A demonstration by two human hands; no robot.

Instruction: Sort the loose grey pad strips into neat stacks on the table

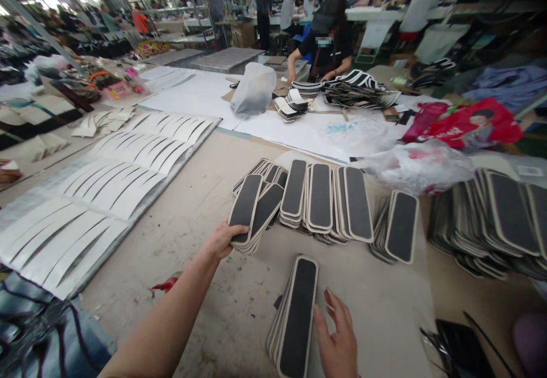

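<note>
My left hand (pixel 223 240) is closed on the near end of a fanned stack of rounded black panels with pale borders (pixel 245 204), thumb on top. Close to me lies another stack of the same panels (pixel 298 315), slightly fanned toward the left. Just right of that stack is my right hand (pixel 337 332), its fingers apart and nothing in it; whether its thumb touches the stack's edge I cannot tell. Several more piles of these panels (pixel 319 196) stand in a row beyond my hands, and a smaller pile (pixel 401 227) sits at the row's right end.
White slit sheets (pixel 106 184) cover a board on the left. A red-handled tool (pixel 166 283) lies by my left forearm. More panels (pixel 513 213) are heaped at the right, near a clear plastic bag (pixel 421 167) and a black phone-like object (pixel 464 346). A co-worker (pixel 327 48) sits across the table.
</note>
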